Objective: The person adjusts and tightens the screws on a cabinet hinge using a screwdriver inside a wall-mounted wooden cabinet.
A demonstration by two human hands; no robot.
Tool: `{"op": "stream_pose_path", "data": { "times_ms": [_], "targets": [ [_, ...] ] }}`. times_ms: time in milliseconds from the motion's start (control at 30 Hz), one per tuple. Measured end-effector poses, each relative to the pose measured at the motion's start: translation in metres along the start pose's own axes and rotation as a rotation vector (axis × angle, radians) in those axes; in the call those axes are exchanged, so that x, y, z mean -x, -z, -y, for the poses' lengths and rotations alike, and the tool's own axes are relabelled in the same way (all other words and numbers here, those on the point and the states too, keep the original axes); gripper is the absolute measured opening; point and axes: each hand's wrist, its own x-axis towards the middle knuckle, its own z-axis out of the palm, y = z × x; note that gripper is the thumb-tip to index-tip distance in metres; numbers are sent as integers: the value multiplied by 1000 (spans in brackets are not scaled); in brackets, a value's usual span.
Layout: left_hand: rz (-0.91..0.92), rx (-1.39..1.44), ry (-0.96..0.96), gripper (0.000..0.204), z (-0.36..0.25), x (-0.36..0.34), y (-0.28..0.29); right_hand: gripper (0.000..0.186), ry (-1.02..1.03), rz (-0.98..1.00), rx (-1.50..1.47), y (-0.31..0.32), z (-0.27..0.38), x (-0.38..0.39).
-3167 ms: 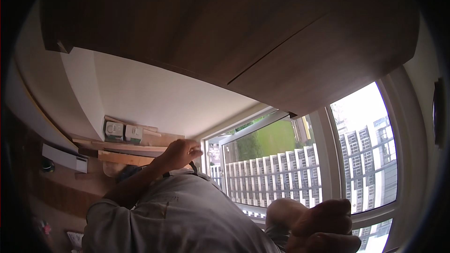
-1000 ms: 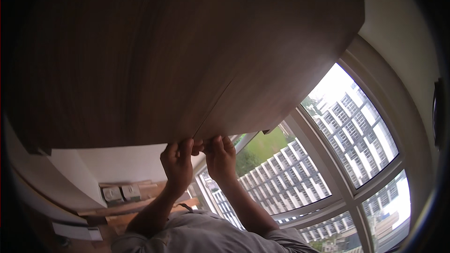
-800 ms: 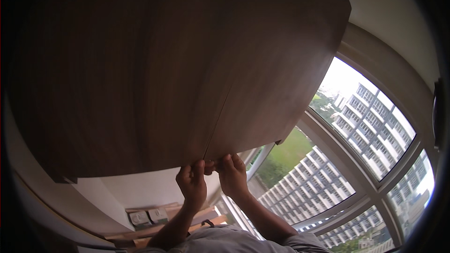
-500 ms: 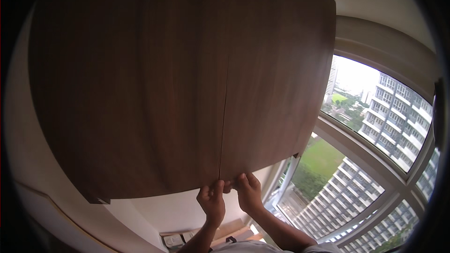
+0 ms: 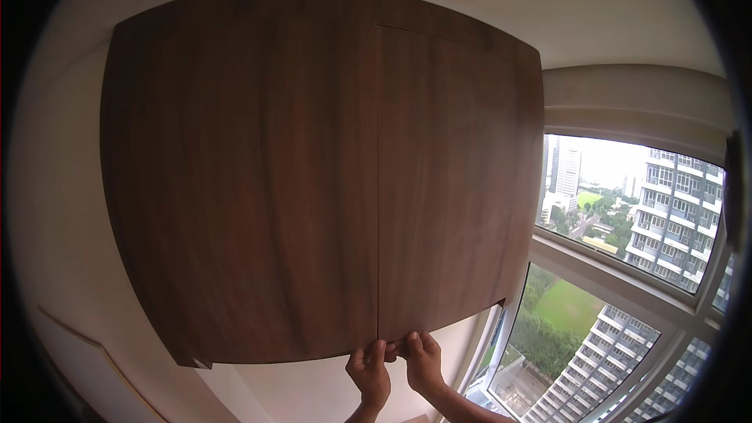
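A dark brown wooden wall cupboard (image 5: pixel 313 164) with two closed doors fills the middle of the view. Its left door (image 5: pixel 251 188) and right door (image 5: pixel 454 180) meet at a thin vertical seam. Both my hands reach up from the lower edge to the bottom of that seam. My left hand (image 5: pixel 370 374) has its fingertips curled on the lower edge of the left door. My right hand (image 5: pixel 423 362) grips the lower edge of the right door right beside it. The two hands touch each other.
A white wall (image 5: pixel 55 266) runs to the left and a white ceiling (image 5: pixel 548 8) above. A large window (image 5: pixel 627 282) with a white frame stands to the right, showing tall buildings and green ground far below.
The view has tilted upward, so the cupboard front now faces me fully and the counter below has left the picture. Both hands stay together on the doors' lower edge.
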Motion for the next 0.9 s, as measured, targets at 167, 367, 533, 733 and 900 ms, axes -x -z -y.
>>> {"op": "stream_pose_path", "data": {
  "times_ms": [167,367,533,733,900],
  "targets": [
    [-5,-48,1,22,3,2,-1,19,-9,-32,-105,4,-2,1],
    [13,-30,-16,20,9,3,-4,13,-96,47,-166,1,9,2],
    [-9,-80,-50,27,6,3,-11,17,-153,78,-223,3,13,1],
    [38,-57,-37,34,14,-1,-1,19,-262,185,47,15,37,-5],
    [21,-24,5,35,9,6,-12,16,236,477,923,19,165,-33]
  ]
}}
